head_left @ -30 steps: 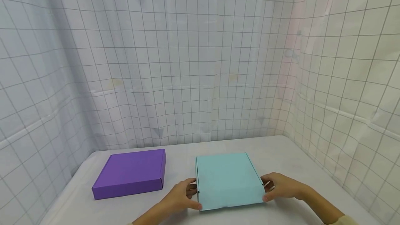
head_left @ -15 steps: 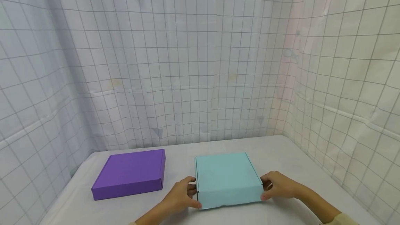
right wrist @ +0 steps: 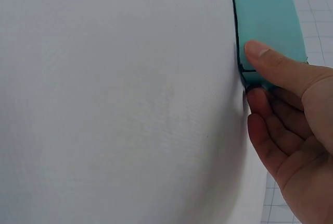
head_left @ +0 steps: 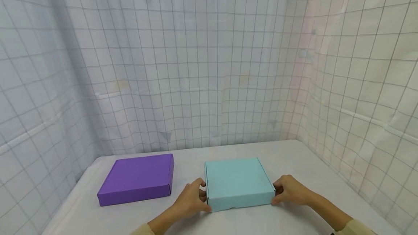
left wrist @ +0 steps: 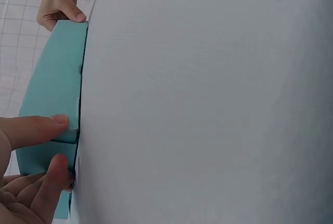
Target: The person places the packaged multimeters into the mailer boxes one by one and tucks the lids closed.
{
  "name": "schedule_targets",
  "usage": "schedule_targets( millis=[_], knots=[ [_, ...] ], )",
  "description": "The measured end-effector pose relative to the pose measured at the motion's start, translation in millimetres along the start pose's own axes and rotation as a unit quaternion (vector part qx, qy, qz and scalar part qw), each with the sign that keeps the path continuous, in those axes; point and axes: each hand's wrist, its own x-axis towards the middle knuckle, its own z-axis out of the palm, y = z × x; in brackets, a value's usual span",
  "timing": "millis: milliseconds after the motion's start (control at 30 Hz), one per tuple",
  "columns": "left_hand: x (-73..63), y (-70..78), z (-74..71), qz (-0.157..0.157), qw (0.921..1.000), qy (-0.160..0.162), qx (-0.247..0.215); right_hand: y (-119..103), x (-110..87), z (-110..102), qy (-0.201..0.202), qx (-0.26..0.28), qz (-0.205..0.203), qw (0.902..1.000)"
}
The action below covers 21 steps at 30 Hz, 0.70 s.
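A light teal cardboard mailer box (head_left: 240, 178) lies on the white table, its lid down and its front flap (head_left: 241, 201) upright along the near side. My left hand (head_left: 191, 200) grips the near left corner, with the thumb (left wrist: 39, 129) on the front flap and the other fingers curled against the side. At the near right corner my right hand (head_left: 290, 191) holds the box likewise, its thumb (right wrist: 265, 60) pressed on the front and its fingertips by the side wall.
To the left on the table (head_left: 192, 157) lies a purple cardboard box (head_left: 138, 175) of similar shape, also closed. White curtains (head_left: 209, 64) with a grid pattern surround the table at the back and both sides.
The teal box's front flap has swung from slanting outward to standing upright against the near side. Both hands have stayed at the front corners, moving in with the flap.
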Motion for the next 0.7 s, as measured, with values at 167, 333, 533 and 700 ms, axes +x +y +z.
schedule_targets(
  millis=[167,333,533,700],
  knots=[
    [0.8,1.2,-0.7,0.015,0.9999,0.004,-0.006,2,2.2,1,0.008,0.005,-0.004,0.9999],
    [1.3,2.7,-0.6,0.013,0.9999,0.007,-0.003,2,2.6,1,0.013,-0.002,0.003,0.9999],
    [6.2,0.5,3.0,-0.002,0.9999,0.015,0.005,6,3.6,-1,0.014,-0.005,0.009,0.9998],
    [17.8,0.6,8.6,-0.025,0.9992,0.03,-0.006,11,7.3,-6,0.023,-0.006,0.022,0.9995]
  ],
)
